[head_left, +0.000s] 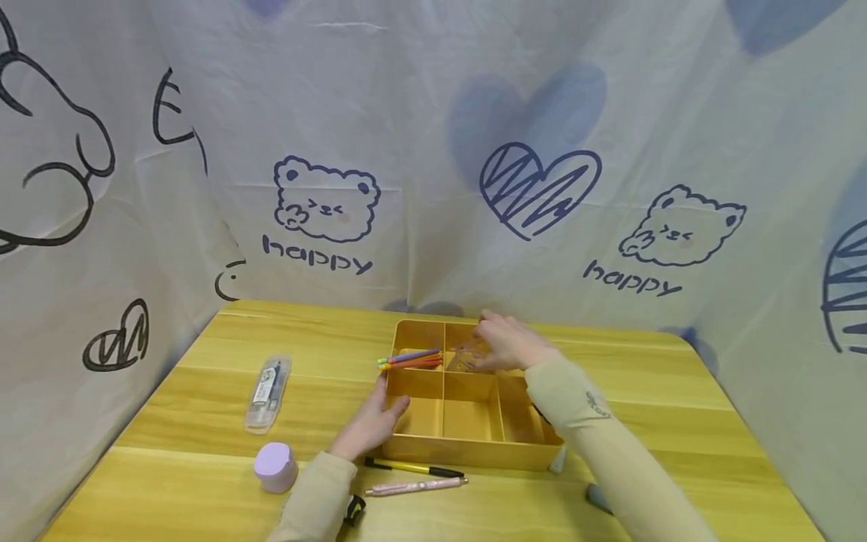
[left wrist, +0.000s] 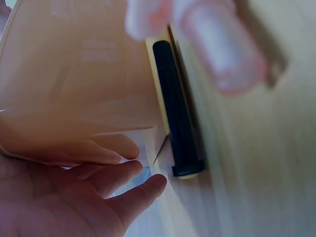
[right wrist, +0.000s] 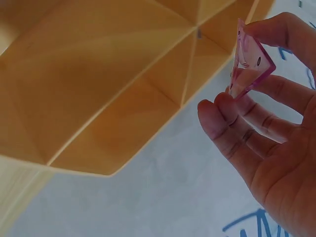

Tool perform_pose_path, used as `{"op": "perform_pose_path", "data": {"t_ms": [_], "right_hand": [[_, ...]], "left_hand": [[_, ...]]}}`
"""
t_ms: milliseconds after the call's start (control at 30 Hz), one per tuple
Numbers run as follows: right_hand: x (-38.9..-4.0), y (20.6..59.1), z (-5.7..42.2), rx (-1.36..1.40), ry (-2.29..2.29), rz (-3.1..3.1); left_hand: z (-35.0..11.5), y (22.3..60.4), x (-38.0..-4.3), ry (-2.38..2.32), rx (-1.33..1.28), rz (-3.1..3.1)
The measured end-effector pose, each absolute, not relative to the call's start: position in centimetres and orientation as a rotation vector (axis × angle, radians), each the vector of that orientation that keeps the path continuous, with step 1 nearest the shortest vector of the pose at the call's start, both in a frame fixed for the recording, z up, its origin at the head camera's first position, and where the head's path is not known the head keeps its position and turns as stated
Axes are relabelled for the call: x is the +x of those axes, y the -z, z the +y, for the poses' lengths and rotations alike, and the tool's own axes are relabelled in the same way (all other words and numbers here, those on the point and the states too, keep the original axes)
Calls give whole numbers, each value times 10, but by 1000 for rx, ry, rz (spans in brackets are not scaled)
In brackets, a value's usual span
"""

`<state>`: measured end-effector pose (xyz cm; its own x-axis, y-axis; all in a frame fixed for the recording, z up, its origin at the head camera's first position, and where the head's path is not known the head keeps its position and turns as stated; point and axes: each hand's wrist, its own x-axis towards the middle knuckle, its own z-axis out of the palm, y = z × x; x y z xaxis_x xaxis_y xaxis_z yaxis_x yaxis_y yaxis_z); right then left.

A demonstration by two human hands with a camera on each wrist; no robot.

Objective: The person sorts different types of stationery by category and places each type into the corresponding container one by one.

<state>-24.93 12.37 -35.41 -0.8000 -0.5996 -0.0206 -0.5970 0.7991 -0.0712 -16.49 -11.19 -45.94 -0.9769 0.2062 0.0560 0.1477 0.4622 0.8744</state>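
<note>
Along left wall of yellow organizer (head_left: 474, 453): left hand (head_left: 369, 425) grips wall, thumb inside, fingers outside. Risk: coloured pens (head_left: 415, 360) overhang left rim; tilting organizer could slide them out. Over far compartment (head_left: 463, 331) just right of pens: right hand (head_left: 511, 342) pinches pink transparent plate (right wrist: 252, 61) between fingertips. Risk: slack pinch or contact with divider (head_left: 445, 336) could drop plate. Containers, left to right: clear case (head_left: 267, 395) holds dark slim item; lilac pot (head_left: 275, 467), nearer, contents hidden; far-left compartment (head_left: 420, 335) holds pens; near-right compartment (head_left: 520, 418) partly hidden by sleeve (head_left: 589, 421).
</note>
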Motion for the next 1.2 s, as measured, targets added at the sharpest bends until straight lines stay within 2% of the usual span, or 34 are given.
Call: {"op": "perform_pose_path", "data": {"t_ms": [367, 700, 867, 1200], "right_hand": [[-262, 366, 109, -1025, -69, 2862], [-258, 368, 110, -931, 135, 2908], [-232, 366, 124, -972, 324, 3153], [-158, 378, 160, -979, 1061, 3231]], "left_hand": [[-111, 459, -164, -1563, 306, 2638], [-112, 460, -167, -1590, 310, 2625], [-113, 459, -166, -1593, 316, 2628], [-113, 458, -165, -1561, 301, 2630]]}}
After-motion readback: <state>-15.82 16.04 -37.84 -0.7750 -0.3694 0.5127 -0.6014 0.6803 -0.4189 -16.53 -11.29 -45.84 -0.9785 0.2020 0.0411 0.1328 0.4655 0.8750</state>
